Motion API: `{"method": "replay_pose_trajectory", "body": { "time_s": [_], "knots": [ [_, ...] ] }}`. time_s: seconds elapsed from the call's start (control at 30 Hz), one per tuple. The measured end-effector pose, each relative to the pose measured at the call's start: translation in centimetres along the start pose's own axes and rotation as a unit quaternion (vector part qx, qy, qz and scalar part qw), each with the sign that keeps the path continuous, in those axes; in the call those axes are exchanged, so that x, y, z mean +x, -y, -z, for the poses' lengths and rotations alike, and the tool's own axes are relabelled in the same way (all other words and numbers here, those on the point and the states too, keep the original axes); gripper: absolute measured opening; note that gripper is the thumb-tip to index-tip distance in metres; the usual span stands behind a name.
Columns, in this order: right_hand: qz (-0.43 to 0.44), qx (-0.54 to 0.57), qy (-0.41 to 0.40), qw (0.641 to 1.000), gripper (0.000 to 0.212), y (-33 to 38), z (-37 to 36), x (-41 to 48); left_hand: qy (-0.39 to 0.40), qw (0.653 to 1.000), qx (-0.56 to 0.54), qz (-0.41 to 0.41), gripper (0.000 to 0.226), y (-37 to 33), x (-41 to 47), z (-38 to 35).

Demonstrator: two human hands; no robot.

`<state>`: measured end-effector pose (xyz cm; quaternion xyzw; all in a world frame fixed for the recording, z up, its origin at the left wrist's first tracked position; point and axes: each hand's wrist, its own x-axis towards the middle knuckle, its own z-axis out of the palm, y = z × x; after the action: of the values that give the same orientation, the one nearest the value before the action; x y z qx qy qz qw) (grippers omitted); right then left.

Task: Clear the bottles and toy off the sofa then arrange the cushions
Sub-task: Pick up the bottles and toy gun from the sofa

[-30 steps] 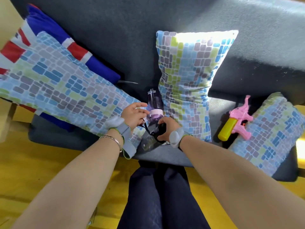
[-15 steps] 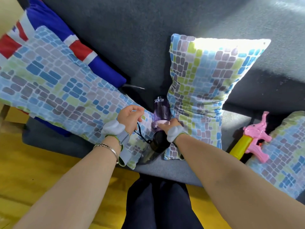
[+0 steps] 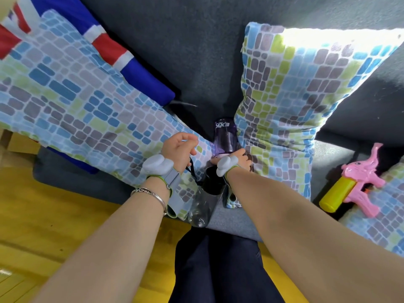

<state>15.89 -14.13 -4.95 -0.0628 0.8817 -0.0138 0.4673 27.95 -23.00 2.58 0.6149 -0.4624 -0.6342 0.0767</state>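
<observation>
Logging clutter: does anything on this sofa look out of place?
Yes. A purple bottle is wedged between two skewed cushions, a clear bottle lies at the seat edge, and a pink toy lies on it.

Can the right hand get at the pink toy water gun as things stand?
Probably not yet: the right hand grips the purple translucent bottle. The pink-and-yellow plastic toy gun itself lies uncovered, past the upright mosaic-print cushion.

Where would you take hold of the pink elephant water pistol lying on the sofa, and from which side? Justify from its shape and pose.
Probably the yellow tank of the water pistol, from above, at the front of the seat. It is a round cylinder pointing out towards the front edge with bare seat beside it, while the pink handle lies against the right cushion.
</observation>
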Motion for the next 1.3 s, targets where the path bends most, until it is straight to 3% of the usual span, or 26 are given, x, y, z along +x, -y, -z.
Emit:
{"method": "replay_pose_trajectory", "body": {
  "time_s": [0.13,0.3,0.43,0.57,0.67,0.77,0.87,1.1,1.3],
  "knots": [
    [0.012,0.076,-0.003,0.997,0.095,-0.2,1.0,-0.8,-0.013,1.0,-0.018,-0.002,0.022,0.1,-0.6,-0.2],
    [0.033,0.156,-0.038,0.986,0.084,-0.6,3.6,-1.8,0.006,1.0,-0.007,0.004,0.021,-0.2,-2.1,-1.1],
    [0.05,0.13,-0.08,0.987,0.069,-1.3,6.4,-3.5,0.046,0.999,0.026,-0.003,0.021,-0.7,-4.4,-3.1],
    [0.081,0.159,-0.081,0.981,0.068,-3.1,8.5,-5.8,0.069,0.992,0.104,-0.025,0.021,-2.0,-6.4,-5.2],
    [0.123,0.203,-0.122,0.964,0.065,-5.2,10.1,-7.8,0.133,0.967,0.2,-0.088,0.06,-2.1,-8.4,-6.4],
    [0.155,0.216,-0.149,0.952,0.063,-6.9,11.4,-9.6,0.149,0.919,0.34,-0.135,0.095,-1.6,-9.7,-7.3],
    [0.191,0.214,-0.156,0.945,0.063,-9.1,13.3,-11.2,0.169,0.883,0.41,-0.155,0.114,-2.0,-11.2,-8.8],
    [0.246,0.186,-0.081,0.948,0.069,-13.4,16.1,-13.4,0.172,0.82,0.518,-0.171,0.123,-3.0,-13.5,-11.9],
    [0.265,0.214,-0.049,0.939,0.064,-17.2,17.7,-13.1,0.292,0.828,0.456,-0.144,0.12,-2.8,-15.7,-14.6]
  ]
}}
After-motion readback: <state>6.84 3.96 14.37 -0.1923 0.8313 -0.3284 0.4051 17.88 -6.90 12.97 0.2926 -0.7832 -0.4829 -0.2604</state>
